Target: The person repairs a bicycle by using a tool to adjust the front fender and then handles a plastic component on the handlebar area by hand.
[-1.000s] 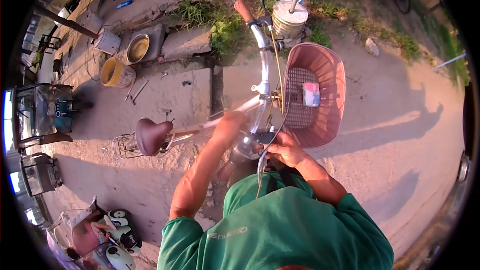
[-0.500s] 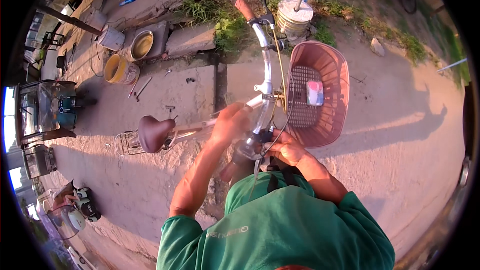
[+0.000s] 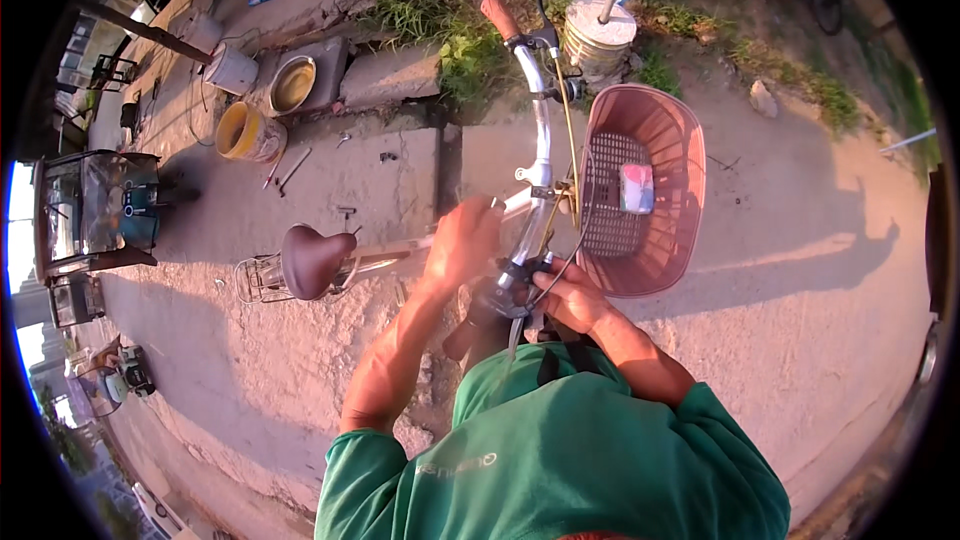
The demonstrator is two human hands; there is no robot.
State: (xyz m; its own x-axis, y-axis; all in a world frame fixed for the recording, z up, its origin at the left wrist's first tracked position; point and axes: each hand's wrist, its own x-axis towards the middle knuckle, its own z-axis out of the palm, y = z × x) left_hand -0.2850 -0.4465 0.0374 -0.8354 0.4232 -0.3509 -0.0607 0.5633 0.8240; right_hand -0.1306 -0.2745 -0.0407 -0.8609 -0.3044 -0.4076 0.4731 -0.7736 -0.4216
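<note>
A bicycle with a silver handlebar (image 3: pixel 541 130) stands in front of me, its front basket (image 3: pixel 655 240) on the right and its brown saddle (image 3: pixel 312 262) on the left. My right hand (image 3: pixel 575 298) is closed, thumb and fingertips pinching at the black brake lever bracket (image 3: pixel 515 274) on the bar's near end. A dark cable (image 3: pixel 577 245) loops past those fingers. Just left of the bar, my left hand (image 3: pixel 465 245) is curled closed above the frame. A small shiny tip (image 3: pixel 497 203) shows at its knuckles; the rest is hidden in the fist.
A small white and pink packet (image 3: pixel 636 188) lies in the basket. Hand tools (image 3: pixel 294 170) are on the concrete beside a yellow bucket (image 3: pixel 250 133) and a metal basin (image 3: pixel 293 85). A concrete-filled bucket (image 3: pixel 598 35) with poles stands beyond the basket. Parked vehicles (image 3: pixel 100 210) line the left.
My left hand was blurred by motion and is sharper now, staying near the stem. The right hand keeps its place at the bracket. A scooter at the far left has moved away.
</note>
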